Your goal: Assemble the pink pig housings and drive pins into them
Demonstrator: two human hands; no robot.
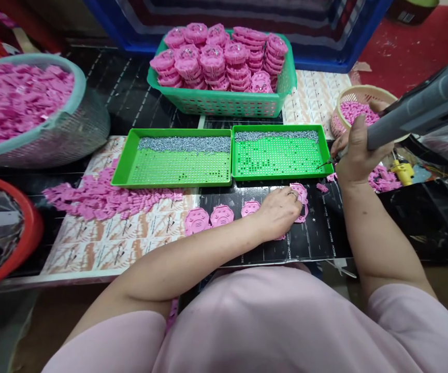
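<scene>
While pressing on the pink paw-shaped shell [300,199], had the left hand [280,210] palm-down, fingers bent and close together over its near side, not spread. Found this shell on the black mat [317,243], near the front edge of the bench [138,93], just before the front right corner of the right green tray [282,177].

Closed the right hand [358,153] fully around the grey electric screwdriver [421,111], thumb raised along the barrel. Set the thin bit at that same tray corner; could not tell if touching the tray or only above it.

Judged it best to hold the shell flat and not sliding, to take one screw cleanly on the bit, and to bring the driver straight over the hole before any push. With a tilted bit, risked a slip and a scratch in the plastic.

Saw three more shells [222,215] in a row to the left on the mat, loose screws [276,135] heaped along the tray's far edge, and a green basket [224,106] of stacked pink pieces toward the far edge of the bench.
</scene>
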